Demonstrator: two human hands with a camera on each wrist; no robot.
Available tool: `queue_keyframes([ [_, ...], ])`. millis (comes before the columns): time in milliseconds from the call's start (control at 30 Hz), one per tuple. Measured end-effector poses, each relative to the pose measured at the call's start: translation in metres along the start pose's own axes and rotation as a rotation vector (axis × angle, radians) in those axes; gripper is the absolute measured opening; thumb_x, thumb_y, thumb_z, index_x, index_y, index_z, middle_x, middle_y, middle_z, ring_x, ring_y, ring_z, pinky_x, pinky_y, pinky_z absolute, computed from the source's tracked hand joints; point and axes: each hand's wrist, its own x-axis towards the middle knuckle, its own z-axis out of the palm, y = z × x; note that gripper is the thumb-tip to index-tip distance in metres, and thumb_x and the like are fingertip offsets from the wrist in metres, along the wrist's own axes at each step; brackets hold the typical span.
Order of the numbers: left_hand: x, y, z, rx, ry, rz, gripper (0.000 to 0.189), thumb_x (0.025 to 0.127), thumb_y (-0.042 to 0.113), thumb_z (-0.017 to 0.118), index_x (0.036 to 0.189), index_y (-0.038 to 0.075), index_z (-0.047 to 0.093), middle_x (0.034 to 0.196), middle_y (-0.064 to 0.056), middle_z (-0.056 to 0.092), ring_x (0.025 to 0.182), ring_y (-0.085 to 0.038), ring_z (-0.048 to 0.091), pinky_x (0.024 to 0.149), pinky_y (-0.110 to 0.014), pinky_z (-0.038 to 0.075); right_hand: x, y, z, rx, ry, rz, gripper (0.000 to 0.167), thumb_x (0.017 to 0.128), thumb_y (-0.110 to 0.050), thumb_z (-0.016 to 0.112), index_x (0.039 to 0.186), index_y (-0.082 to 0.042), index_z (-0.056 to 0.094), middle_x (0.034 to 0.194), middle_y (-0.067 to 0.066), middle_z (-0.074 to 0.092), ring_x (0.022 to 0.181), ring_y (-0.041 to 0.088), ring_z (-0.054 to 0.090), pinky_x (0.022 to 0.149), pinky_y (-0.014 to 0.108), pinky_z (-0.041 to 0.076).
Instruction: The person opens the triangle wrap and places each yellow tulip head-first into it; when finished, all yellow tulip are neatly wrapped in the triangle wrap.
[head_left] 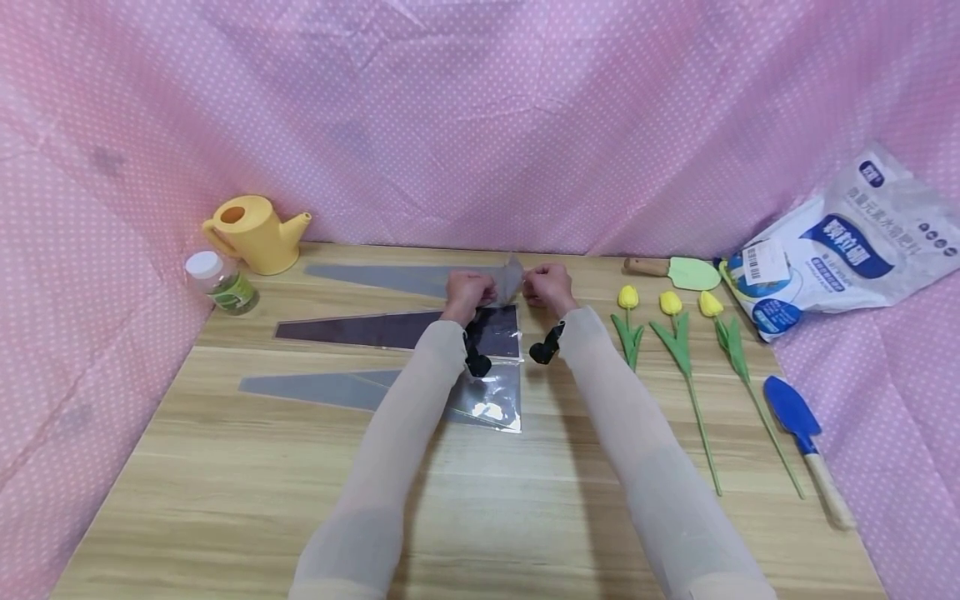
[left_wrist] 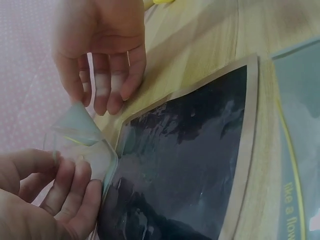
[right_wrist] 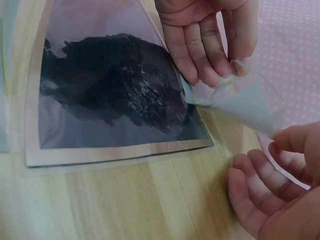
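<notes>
A long tapered grey flower sleeve (head_left: 375, 277) of clear-edged plastic lies farthest back on the table, its wide right end lifted and bent upward. My left hand (head_left: 468, 292) pinches that raised end between thumb and fingers. At the tip of its corner, the thumb and forefinger of my right hand (head_left: 551, 287) pinch the film, and the other fingers hang loosely curled in the right wrist view. Directly below the hands is a dark sleeve (head_left: 352, 329) with a pale border. Nearest of the three is another grey sleeve (head_left: 315, 388), partly covered by the left forearm.
Back left stand a yellow watering can (head_left: 258, 237) and a lidded jar (head_left: 234, 292). On the right lie three yellow tulips (head_left: 681, 346), a green trowel (head_left: 693, 272), a blue trowel (head_left: 795, 408) and a white fertilizer bag (head_left: 892, 250). Pink dotted cloth (head_left: 480, 125) encloses the wooden table (head_left: 262, 500).
</notes>
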Motion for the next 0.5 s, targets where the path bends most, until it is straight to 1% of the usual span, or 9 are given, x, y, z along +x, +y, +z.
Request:
queue_keyframes([
  [67, 0.001, -0.002, 0.001, 0.028, 0.007, 0.011, 0.021, 0.083, 0.0, 0.064, 0.098, -0.01, 0.075, 0.063, -0.005, 0.066, 0.06, -0.016, 0.066, 0.067, -0.035, 0.06, 0.001, 0.001, 0.0, -0.021, 0.02, -0.011, 0.014, 0.094, -0.016, 0.064, 0.102, -0.006, 0.067, 0.086, 0.004, 0.068, 0.072, 0.01, 0.065, 0.065, 0.025, 0.06],
  [133, 0.002, -0.003, 0.002, 0.066, 0.024, 0.008, 0.018, 0.082, 0.001, 0.066, 0.095, -0.007, 0.077, 0.062, -0.004, 0.066, 0.057, -0.014, 0.063, 0.059, -0.031, 0.055, 0.001, 0.002, 0.0, -0.044, 0.039, -0.02, 0.016, 0.093, -0.015, 0.065, 0.104, -0.004, 0.069, 0.081, 0.003, 0.067, 0.07, 0.009, 0.064, 0.063, 0.025, 0.06],
  [200, 0.002, -0.003, 0.004, 0.095, 0.037, 0.001, 0.016, 0.083, 0.002, 0.067, 0.093, -0.005, 0.077, 0.065, -0.006, 0.067, 0.057, -0.014, 0.063, 0.057, -0.03, 0.051, 0.002, 0.004, -0.001, -0.065, 0.057, -0.024, 0.018, 0.092, -0.014, 0.066, 0.105, -0.002, 0.07, 0.078, 0.002, 0.067, 0.069, 0.009, 0.065, 0.061, 0.023, 0.059],
  [300, 0.002, -0.001, 0.007, 0.122, 0.053, -0.016, 0.013, 0.084, 0.003, 0.069, 0.091, -0.002, 0.078, 0.069, -0.008, 0.069, 0.058, -0.014, 0.065, 0.057, -0.029, 0.053, 0.003, 0.006, -0.004, -0.074, 0.073, -0.016, 0.02, 0.091, -0.014, 0.069, 0.105, 0.0, 0.072, 0.077, 0.002, 0.068, 0.07, 0.011, 0.066, 0.06, 0.023, 0.059],
  [367, 0.001, 0.0, 0.008, 0.125, 0.059, -0.014, 0.013, 0.084, 0.003, 0.069, 0.092, -0.003, 0.078, 0.072, -0.009, 0.071, 0.058, -0.014, 0.066, 0.058, -0.029, 0.055, 0.003, 0.007, -0.006, -0.075, 0.079, -0.01, 0.02, 0.091, -0.014, 0.071, 0.104, 0.0, 0.072, 0.079, 0.004, 0.069, 0.071, 0.012, 0.067, 0.059, 0.022, 0.058],
  [500, 0.002, 0.001, 0.01, 0.121, 0.076, -0.013, 0.013, 0.082, 0.0, 0.07, 0.092, -0.003, 0.078, 0.071, -0.011, 0.071, 0.055, -0.015, 0.063, 0.054, -0.028, 0.05, 0.004, 0.007, -0.007, -0.084, 0.07, -0.02, 0.022, 0.091, -0.016, 0.071, 0.106, -0.001, 0.071, 0.081, 0.005, 0.069, 0.071, 0.012, 0.066, 0.06, 0.023, 0.058],
])
